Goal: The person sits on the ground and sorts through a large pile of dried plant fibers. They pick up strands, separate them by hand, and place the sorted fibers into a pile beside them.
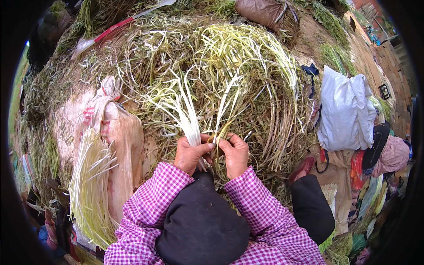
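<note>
My left hand [189, 154] is closed around a bunch of pale blanched chives [189, 120], their white stalks fanning out away from me. Close beside it, my right hand [236, 154] pinches a few thin yellowish chive leaves [226, 108]. The thumbs nearly meet between the two clumps. Both hands are above my dark-trousered knee. Beyond them spreads a heap of loose chives [247, 44], pale yellow on top and brown, withered underneath. Left of my arm, a thick bundle of trimmed yellow-white chives [93, 185] lies on a beige woven sack [126, 145].
A stuffed white sack [346, 110] stands at the right, with another person's patterned sleeve [393, 154] behind it. My foot in a dark red shoe [302, 170] rests near the heap's right edge. A brown sack [260, 12] lies at the far side.
</note>
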The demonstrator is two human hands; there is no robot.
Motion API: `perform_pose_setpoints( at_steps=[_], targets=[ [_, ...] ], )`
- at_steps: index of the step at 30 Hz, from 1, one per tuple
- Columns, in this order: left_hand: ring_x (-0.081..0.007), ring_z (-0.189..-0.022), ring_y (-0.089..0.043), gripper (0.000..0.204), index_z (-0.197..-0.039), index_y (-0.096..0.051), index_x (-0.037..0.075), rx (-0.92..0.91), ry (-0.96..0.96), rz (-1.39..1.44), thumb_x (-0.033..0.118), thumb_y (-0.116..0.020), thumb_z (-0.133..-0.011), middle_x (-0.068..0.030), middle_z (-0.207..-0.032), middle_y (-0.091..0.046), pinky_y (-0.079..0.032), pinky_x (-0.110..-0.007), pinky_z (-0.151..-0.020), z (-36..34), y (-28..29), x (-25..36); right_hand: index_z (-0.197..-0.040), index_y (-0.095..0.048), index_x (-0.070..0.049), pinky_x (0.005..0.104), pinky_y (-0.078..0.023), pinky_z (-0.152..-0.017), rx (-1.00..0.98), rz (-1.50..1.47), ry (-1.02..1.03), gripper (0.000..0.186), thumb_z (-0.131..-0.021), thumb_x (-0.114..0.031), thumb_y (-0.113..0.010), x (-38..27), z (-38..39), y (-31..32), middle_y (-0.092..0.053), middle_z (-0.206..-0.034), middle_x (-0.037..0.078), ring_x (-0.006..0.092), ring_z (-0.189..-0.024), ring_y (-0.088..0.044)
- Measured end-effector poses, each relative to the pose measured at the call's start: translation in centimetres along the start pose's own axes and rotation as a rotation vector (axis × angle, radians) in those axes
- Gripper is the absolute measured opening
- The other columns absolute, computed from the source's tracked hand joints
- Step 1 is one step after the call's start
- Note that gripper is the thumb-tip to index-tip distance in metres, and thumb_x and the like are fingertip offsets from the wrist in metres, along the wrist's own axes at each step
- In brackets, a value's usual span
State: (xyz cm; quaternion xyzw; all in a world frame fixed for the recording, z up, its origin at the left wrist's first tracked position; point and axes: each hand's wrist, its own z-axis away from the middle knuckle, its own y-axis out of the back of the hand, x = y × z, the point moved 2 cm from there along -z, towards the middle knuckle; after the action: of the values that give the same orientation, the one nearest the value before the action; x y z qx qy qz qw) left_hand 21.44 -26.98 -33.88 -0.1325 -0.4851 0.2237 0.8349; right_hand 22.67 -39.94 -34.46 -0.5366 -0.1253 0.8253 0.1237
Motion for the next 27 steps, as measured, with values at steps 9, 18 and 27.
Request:
perform_pose_setpoints(
  at_steps=[9, 18, 27],
  targets=[
    [-0.0196, -0.051, -0.06, 0.014, -0.089, -0.055, -0.007, 0.291, -0.22, 0.133, -0.009, -0.057, -0.075, -0.0159, -0.071, -0.061, -0.048, -0.026, -0.04, -1.1, 2.1, 0.8, -0.086, -0.06, 0.003, 0.0223, -0.043, -0.054, 0.069, 0.296, -0.161, 0.012, -0.08, -0.007, -0.06, 1.6, 1.4, 3.3, -0.058, -0.071, 0.001, 0.0064, -0.058, -0.049],
    [-0.0197, -0.056, -0.061, 0.014, -0.09, -0.055, -0.006, 0.326, -0.298, 0.119, -0.007, -0.058, -0.077, -0.0149, -0.073, -0.061, -0.047, -0.024, -0.04, -1.4, 3.4, 2.1, -0.09, -0.059, 0.002, 0.0427, -0.048, -0.072, -0.232, 1.687, -0.331, 0.017, -0.081, -0.008, -0.049, 7.0, 1.8, 10.4, -0.061, -0.086, 0.024, 0.0352, -0.079, -0.061],
    [-0.0168, -0.059, -0.062, 0.012, -0.089, -0.057, -0.002, 0.253, -0.174, 0.031, -0.001, -0.061, -0.078, -0.0129, -0.076, -0.065, -0.046, -0.023, -0.041, -1.1, 0.9, 2.8, -0.09, -0.059, 0.0, 0.037, -0.048, -0.061, -0.159, 1.466, 0.525, 0.021, -0.078, -0.017, -0.063, -5.4, 2.9, -0.7, -0.059, -0.078, 0.012, 0.0278, -0.067, -0.058]
  ],
)
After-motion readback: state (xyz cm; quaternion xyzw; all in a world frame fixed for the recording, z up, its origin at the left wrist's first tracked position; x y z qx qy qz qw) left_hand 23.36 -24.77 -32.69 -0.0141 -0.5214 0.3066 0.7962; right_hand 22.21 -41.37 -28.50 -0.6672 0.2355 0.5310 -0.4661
